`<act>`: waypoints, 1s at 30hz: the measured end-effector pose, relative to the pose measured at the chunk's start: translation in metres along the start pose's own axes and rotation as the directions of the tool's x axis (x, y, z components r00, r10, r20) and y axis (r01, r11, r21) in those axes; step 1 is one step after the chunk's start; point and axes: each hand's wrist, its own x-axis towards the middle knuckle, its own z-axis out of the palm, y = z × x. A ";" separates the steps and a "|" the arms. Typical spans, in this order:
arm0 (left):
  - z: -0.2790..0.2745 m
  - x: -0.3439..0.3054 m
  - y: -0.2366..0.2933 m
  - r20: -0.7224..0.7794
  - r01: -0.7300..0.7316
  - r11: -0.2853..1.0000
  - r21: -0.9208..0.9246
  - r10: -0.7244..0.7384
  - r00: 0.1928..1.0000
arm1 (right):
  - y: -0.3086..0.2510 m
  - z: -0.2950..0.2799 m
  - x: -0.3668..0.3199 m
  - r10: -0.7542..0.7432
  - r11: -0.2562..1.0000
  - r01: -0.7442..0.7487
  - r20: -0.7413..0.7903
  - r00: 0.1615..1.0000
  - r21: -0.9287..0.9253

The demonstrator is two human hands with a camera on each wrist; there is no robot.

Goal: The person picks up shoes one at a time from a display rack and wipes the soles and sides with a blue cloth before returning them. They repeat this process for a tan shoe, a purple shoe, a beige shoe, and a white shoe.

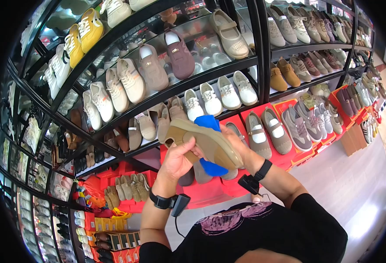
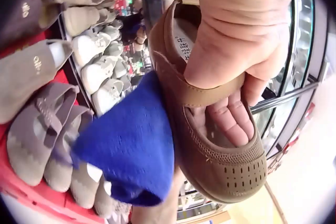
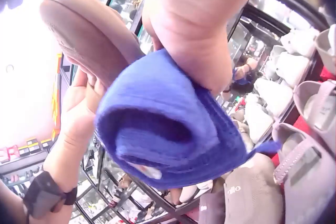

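A brown shoe with a strap across its opening [image 1: 210, 142] is held up before the shelves, its sole side turned toward the head camera. My left hand [image 1: 177, 160] grips it at the strap; in the left wrist view the thumb lies over the strap [image 2: 210, 92] and the fingers reach inside the shoe. Small perforations mark the toe. My right hand [image 1: 237, 142] holds a blue cloth [image 3: 157, 92] against the shoe's side. The cloth hangs in a loose fold below that hand in the right wrist view, which hides the right fingertips.
Black-framed shelves [image 1: 241, 63] carry rows of shoes in front and to the left. Below the hands, more strapped shoes [image 1: 258, 136] stand on red boxes [image 1: 193, 195]. Grey floor [image 1: 350, 188] stretches to the right. Stacked shoe boxes [image 1: 114, 224] stand at lower left.
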 end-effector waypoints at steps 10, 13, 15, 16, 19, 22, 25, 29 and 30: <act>0.020 0.039 0.066 -0.007 0.134 0.836 0.532 -0.154 0.988 | -0.049 -0.025 -0.052 0.042 0.998 -0.043 0.034 0.999 0.046; 0.024 0.055 0.090 -0.026 0.116 0.684 0.721 -0.141 0.990 | -0.075 -0.024 -0.057 0.072 0.994 -0.075 0.051 0.996 0.077; 0.029 0.077 0.107 -0.088 0.147 0.593 0.791 -0.127 0.988 | -0.092 -0.023 -0.047 0.079 0.991 -0.084 0.058 0.995 0.102; 0.029 0.087 0.114 -0.102 0.152 0.521 0.840 -0.125 0.987 | -0.094 -0.022 -0.040 0.074 0.992 -0.080 0.061 0.995 0.100; 0.060 0.117 0.128 -0.068 0.072 0.374 0.925 -0.026 0.997 | -0.101 -0.016 -0.017 0.026 0.990 -0.038 0.090 0.996 0.132; 0.066 0.165 0.135 0.053 -0.070 0.229 0.971 0.080 0.995 | -0.110 -0.011 0.007 -0.085 0.987 0.084 -0.001 0.996 0.140; 0.076 0.215 0.138 0.049 -0.069 0.131 0.989 0.151 0.987 | -0.127 -0.023 0.043 -0.152 0.972 0.161 -0.062 0.986 0.169; 0.085 0.276 0.136 0.056 -0.049 -0.037 0.998 0.221 0.974 | -0.154 -0.033 0.083 -0.305 0.937 0.327 -0.171 0.937 0.120; 0.086 0.290 0.136 0.062 -0.054 -0.040 0.998 0.224 0.973 | -0.158 -0.036 0.091 -0.359 0.923 0.380 -0.215 0.908 0.066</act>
